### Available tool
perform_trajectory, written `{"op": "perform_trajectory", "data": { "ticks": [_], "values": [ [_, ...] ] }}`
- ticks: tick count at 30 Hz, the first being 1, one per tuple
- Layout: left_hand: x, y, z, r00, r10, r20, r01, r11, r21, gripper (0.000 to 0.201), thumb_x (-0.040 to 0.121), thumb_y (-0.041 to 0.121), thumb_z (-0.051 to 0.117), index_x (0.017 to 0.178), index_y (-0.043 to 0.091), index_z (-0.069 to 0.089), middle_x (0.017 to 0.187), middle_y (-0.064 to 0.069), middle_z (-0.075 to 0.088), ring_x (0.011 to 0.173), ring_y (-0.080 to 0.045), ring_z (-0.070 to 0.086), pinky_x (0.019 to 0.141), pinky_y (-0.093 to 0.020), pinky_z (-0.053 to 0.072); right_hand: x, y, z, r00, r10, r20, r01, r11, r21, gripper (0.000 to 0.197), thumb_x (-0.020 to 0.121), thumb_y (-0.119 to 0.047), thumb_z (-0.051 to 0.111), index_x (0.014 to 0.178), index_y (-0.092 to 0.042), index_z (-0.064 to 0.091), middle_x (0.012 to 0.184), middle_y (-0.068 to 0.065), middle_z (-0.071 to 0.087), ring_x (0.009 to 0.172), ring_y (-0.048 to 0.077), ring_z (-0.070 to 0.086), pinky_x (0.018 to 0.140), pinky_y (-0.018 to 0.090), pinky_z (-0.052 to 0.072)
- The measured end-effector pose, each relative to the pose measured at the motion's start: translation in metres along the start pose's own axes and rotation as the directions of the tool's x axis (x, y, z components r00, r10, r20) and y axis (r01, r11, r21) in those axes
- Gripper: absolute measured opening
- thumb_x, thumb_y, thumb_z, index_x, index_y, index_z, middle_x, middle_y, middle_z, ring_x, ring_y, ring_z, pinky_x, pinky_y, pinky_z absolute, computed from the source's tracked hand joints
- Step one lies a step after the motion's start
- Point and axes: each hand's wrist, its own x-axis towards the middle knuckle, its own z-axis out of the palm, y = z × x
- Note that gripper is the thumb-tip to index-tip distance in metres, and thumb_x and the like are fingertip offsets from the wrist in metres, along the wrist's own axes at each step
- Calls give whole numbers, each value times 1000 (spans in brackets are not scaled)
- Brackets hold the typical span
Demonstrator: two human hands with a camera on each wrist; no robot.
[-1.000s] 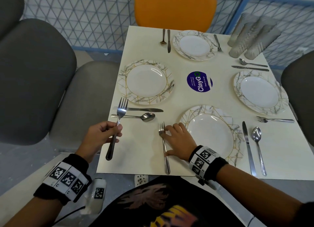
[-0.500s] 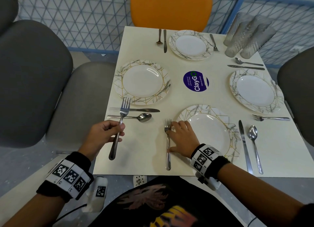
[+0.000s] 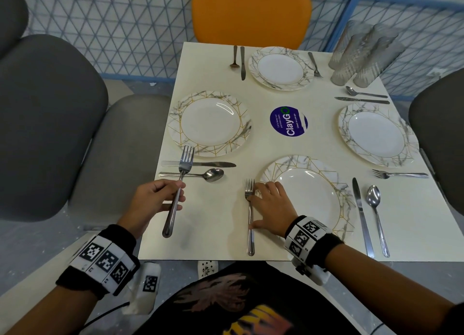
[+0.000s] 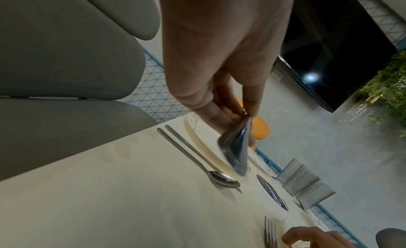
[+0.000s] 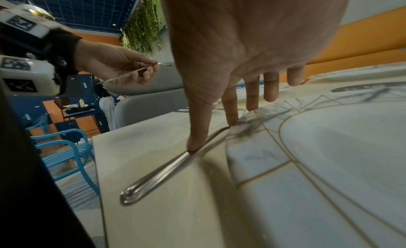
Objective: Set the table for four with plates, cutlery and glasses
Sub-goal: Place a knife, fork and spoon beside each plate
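My left hand point(image 3: 179, 191) pinches a steel fork point(image 3: 175, 199) by its handle and holds it above the table's left edge. Its tines hang over the knife point(image 3: 216, 164) and spoon point(image 3: 211, 175) beside the left plate point(image 3: 209, 123). The left wrist view shows the same fork point(image 4: 236, 151) between thumb and fingers. My right hand point(image 3: 261, 204) lies flat, fingers straight, touching a second fork point(image 3: 249, 219) that lies on the table just left of the near plate point(image 3: 311, 199). In the right wrist view, thumb and forefinger rest on that fork point(image 5: 162, 171).
The far plate point(image 3: 280, 68) and right plate point(image 3: 376, 133) each have cutlery beside them. Several ribbed glasses point(image 3: 361, 56) stand together at the back right corner. A round blue sticker point(image 3: 288, 121) marks the table's middle. Grey chairs point(image 3: 50, 123) flank the table; an orange chair point(image 3: 251, 13) stands behind it.
My right hand has turned the near fork from a slant to lie straight along the plate's left side. The left hand still holds its fork in about the same place.
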Motion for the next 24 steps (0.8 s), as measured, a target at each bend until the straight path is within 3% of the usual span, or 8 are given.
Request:
{"op": "perform_trajectory", "data": {
  "ticks": [20,24],
  "values": [
    [1,4,14,999,-1,54,0,1000,13,18,90,13,58,95,0,69,82,-13,62,73,-19,63,60,-23,58,-2,1,4,998,-47,-29,47,999,12,77,33,-77,71,92,-26,71,101,3,68,87,25,66,83,40,53],
    [7,7,21,998,13,56,-14,1000,14,20,89,12,59,98,-5,68,85,-15,60,75,-22,61,60,-24,58,-2,2,7,994,-57,-92,62,997,55,77,38,-74,72,97,-26,69,103,3,67,89,25,65,85,40,52]
  ]
}}
